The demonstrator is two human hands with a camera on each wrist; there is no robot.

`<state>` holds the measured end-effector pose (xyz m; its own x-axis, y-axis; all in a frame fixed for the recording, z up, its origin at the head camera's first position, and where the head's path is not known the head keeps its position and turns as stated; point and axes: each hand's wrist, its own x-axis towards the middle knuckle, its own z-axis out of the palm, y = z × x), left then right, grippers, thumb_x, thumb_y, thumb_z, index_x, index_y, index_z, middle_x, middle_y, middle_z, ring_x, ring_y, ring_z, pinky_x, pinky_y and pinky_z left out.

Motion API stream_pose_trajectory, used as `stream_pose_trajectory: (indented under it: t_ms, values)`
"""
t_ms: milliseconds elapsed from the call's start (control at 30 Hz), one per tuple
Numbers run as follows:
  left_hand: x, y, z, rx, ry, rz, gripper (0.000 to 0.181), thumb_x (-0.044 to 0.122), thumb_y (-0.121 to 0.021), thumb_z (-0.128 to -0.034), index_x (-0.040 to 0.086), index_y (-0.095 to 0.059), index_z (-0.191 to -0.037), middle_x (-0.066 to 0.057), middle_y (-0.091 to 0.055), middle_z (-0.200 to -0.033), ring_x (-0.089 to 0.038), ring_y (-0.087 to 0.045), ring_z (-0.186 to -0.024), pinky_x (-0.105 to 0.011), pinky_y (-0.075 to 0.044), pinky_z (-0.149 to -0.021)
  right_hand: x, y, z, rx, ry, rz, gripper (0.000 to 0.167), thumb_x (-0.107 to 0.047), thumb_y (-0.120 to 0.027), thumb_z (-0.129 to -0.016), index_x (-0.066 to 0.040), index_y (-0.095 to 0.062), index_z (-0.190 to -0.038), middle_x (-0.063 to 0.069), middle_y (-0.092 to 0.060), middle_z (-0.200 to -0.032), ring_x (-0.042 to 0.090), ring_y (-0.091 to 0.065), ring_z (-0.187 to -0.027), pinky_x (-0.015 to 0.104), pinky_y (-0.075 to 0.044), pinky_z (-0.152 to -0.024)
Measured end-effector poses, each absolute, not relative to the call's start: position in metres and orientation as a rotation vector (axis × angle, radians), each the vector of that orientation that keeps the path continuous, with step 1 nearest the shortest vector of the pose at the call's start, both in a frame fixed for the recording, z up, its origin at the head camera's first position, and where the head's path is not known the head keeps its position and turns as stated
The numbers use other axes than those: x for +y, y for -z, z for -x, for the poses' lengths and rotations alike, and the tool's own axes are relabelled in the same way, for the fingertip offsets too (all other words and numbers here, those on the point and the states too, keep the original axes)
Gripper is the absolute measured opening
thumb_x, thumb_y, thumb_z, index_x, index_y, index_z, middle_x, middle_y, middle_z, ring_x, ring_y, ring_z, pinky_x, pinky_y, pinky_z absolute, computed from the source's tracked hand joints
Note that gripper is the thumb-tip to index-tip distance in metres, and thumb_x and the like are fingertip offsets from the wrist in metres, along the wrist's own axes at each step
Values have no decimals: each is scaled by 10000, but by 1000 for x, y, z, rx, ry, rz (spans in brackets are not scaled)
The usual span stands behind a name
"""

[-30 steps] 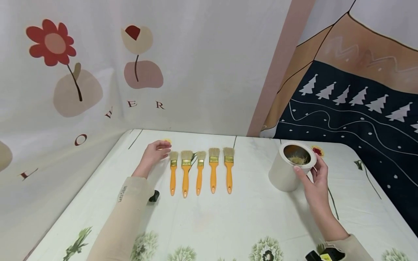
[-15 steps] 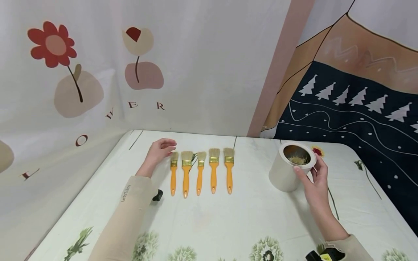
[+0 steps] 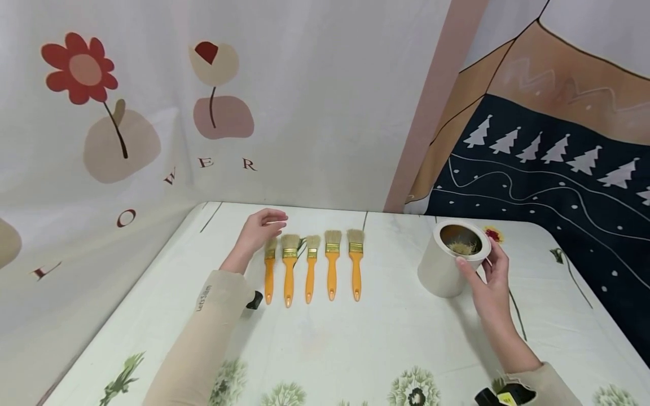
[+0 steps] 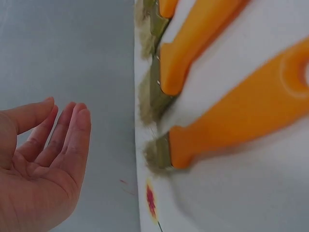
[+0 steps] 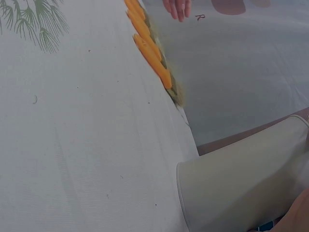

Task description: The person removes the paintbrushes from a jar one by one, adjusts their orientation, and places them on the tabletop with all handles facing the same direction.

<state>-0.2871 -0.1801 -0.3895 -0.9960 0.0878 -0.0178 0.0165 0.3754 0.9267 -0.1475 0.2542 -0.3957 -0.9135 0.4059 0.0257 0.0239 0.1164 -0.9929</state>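
Several paintbrushes with orange handles lie side by side in a row on the table, bristles facing away. My left hand point(image 3: 259, 231) hovers over the bristle end of the leftmost paintbrush point(image 3: 269, 276), fingers loosely extended and holding nothing. In the left wrist view that hand point(image 4: 48, 159) is apart from the nearest paintbrush point(image 4: 236, 121). On the right, my right hand point(image 3: 491, 299) grips a white cylindrical container point(image 3: 442, 270), thumb on the near side by the rim. Some pale fibrous material point(image 3: 463, 248) shows inside it. In the right wrist view the container point(image 5: 236, 179) hides most of the fingers.
A white flower-printed cloth point(image 3: 325, 349) covers the table. A light curtain point(image 3: 315, 113) with printed flowers hangs behind the table, and a dark tree-patterned fabric point(image 3: 548, 175) hangs at the right. A black wrist device point(image 3: 518, 395) sits at my right cuff.
My left hand has moved to the right and slightly away from me, from beside the leftmost paintbrush to over its bristles. The right hand and container have stayed in place.
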Motion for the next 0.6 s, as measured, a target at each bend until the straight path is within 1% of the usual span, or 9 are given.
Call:
stream_pose_trajectory:
  t_ms: [167,333,600]
  values:
    - [-168,379,283,2505,-1755,-184,374,100,-581,-1006,-17,-528,-1357,-229,-562,-1405,-393,-557,-1289,-405,-527,-1053,253,396,148,-2094,-1872,418,776,-168,-633,-982,-282,-151,-1580,8,-185,-1655,180,-211,-1528,131,-321,-1169]
    - [-150,369,278,2495,-1759,-259,366,114,-581,-1009,26,-545,-1363,-188,-578,-1404,-359,-572,-1283,-409,-521,-1063,253,395,148,-2093,-1885,419,775,-180,-630,-985,-299,-147,-1579,-10,-167,-1660,178,-192,-1537,154,-325,-1178]
    - [-114,356,274,2445,-1833,-425,342,114,-619,-989,19,-581,-1315,-188,-615,-1351,-328,-617,-1226,-407,-536,-1041,253,395,147,-2104,-1883,425,780,-193,-629,-986,-308,-138,-1580,-18,-155,-1663,181,-175,-1547,177,-317,-1194]
